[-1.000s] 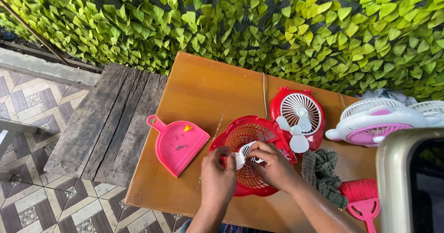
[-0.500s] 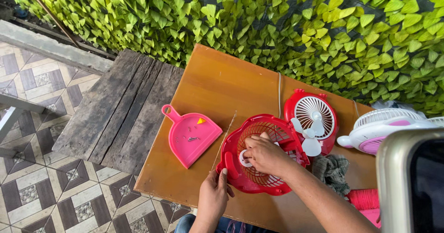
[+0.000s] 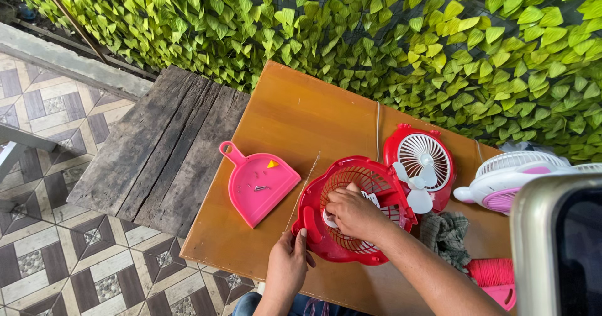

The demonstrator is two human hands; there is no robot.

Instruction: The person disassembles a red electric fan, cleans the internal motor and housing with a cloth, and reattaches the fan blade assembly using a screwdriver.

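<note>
Just one view here, a head-worn cam looking steeply down from above the person's own hands, fairly close to the orange table (image 3: 295, 128). It faces toward the leafy green wall (image 3: 389, 34) behind it, with patterned floor tiles (image 3: 44, 253) off left.

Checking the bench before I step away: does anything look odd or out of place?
Yes. Small screws lie loose in the pink dustpan, and the fan is apart, its red grille off.

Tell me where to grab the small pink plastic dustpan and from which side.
Grip the pink plastic dustpan by its short looped handle, coming from the table's far left: the pan lies flat, handle pointing away from both hands, free of the red fan grille.
</note>
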